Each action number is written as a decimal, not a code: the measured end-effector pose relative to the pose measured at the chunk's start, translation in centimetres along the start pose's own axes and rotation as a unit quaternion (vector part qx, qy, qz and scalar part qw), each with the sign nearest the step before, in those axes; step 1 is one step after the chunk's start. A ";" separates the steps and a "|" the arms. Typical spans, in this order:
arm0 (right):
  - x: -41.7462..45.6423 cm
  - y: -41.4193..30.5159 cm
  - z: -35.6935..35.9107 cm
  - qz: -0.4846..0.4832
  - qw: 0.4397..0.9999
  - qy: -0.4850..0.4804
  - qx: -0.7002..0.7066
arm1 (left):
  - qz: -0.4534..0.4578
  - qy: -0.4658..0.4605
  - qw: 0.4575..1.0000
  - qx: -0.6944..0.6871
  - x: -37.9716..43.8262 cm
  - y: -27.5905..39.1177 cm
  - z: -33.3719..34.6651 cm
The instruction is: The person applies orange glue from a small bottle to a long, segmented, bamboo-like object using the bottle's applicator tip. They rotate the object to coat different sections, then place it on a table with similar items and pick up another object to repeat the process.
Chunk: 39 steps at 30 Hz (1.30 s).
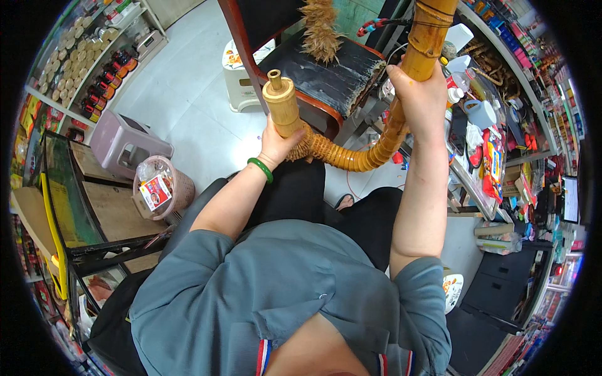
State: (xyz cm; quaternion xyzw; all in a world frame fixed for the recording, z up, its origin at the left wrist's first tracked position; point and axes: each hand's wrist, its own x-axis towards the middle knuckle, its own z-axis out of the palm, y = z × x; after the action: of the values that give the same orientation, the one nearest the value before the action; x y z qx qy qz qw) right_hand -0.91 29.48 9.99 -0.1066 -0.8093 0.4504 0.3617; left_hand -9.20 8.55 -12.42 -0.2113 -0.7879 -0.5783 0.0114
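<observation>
A large curved bamboo pipe (352,160), glossy and ringed with close nodes, lies across the space above my knees. My left hand (278,143), with a green bangle at the wrist, is wrapped around its knobbly root end, just below a pale bamboo cylinder (281,101). A small hollow nozzle (274,77) sticks up from that cylinder's top. Higher up on the other side, my right hand (425,101) grips the thick bamboo tube (425,42). The tube has dark cord tied around it and runs out of the picture at the top. My right palm hides part of it.
Ahead stands a chair (310,70) with a torn black seat; a brown feathery plume (321,33) hangs over it. Left are a purple stool (110,136) and a full wastebasket (183,188). A cluttered counter on the right holds a light-blue jug (482,114).
</observation>
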 end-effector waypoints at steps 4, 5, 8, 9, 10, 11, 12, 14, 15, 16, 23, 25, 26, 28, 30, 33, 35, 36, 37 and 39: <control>0.4 -0.6 0.2 0.029 0.999 -0.021 -0.001 | -0.028 -0.053 0.992 -0.107 -2.2 -3.3 -0.3; 0.4 -0.3 0.4 0.027 0.999 -0.021 -0.002 | -0.045 -0.056 0.982 -0.176 -3.0 -4.1 -0.3; 0.6 0.3 0.3 0.016 1.000 -0.010 -0.018 | -0.076 -0.031 0.951 -0.299 -4.3 -7.3 0.5; 0.7 0.6 0.2 0.023 1.000 -0.010 -0.003 | -0.133 -0.026 0.906 -0.401 -3.9 -6.7 0.4; 0.6 0.8 0.1 0.034 0.999 -0.013 0.011 | -0.162 -0.018 0.893 -0.420 -3.5 -6.3 0.1; 0.5 1.0 -0.1 0.045 0.999 -0.015 0.025 | -0.192 -0.010 0.878 -0.439 -2.4 -5.9 -0.1; 0.5 1.2 -0.2 0.040 0.998 -0.006 0.041 | -0.224 0.000 0.860 -0.459 -1.7 -5.5 -0.2; 0.3 1.1 -0.6 0.046 0.998 -0.006 0.039 | -0.236 -0.072 0.900 -0.359 1.0 -4.1 -0.8; 0.3 1.1 -0.8 0.048 0.998 -0.002 0.041 | -0.238 -0.109 0.916 -0.303 2.4 -3.8 -1.2; 0.2 1.1 -1.1 0.045 0.998 -0.021 0.048 | -0.223 -0.184 0.902 -0.320 3.6 -4.2 -1.6; 0.9 1.6 -0.6 0.014 0.991 -0.044 0.128 | -0.273 -0.469 0.761 -0.354 8.2 -4.8 -1.0; 1.4 1.9 -0.5 0.025 0.998 -0.010 0.053 | -0.300 -0.469 0.752 -0.353 8.4 -4.7 -0.8; 1.6 2.0 -0.5 0.029 0.999 0.001 0.032 | -0.262 -0.460 0.761 -0.375 7.9 -4.7 -0.6; 1.8 2.3 -0.2 0.038 0.999 0.011 0.006 | -0.244 -0.423 0.783 -0.385 6.7 -5.2 -0.7; 2.0 3.1 -0.1 0.048 0.999 0.014 -0.013 | -0.241 -0.367 0.809 -0.391 4.9 -6.1 -0.7; 1.7 2.0 0.2 0.043 0.997 0.009 -0.057 | -0.274 -0.240 0.856 -0.367 1.4 -3.4 -1.4; 1.8 2.3 0.8 0.031 0.998 0.015 -0.059 | -0.210 -0.124 0.900 -0.360 -0.9 -4.5 -0.7; 1.8 2.2 1.1 0.028 0.997 0.025 -0.061 | -0.191 -0.062 0.920 -0.337 -2.0 -4.4 0.0; 1.8 2.1 1.4 0.024 0.997 0.034 -0.064 | -0.170 0.002 0.935 -0.313 -3.2 -4.6 0.4; 1.9 2.4 1.8 0.022 0.997 0.034 -0.062 | 0.002 0.039 0.999 0.014 -5.7 -3.5 1.2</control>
State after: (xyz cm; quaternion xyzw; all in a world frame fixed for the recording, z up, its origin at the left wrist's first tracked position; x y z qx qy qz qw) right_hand -3.86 30.60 8.38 -0.1617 -0.8203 0.4037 0.3715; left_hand -4.93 6.95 -17.49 -0.1901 -0.7947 -0.5747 0.0459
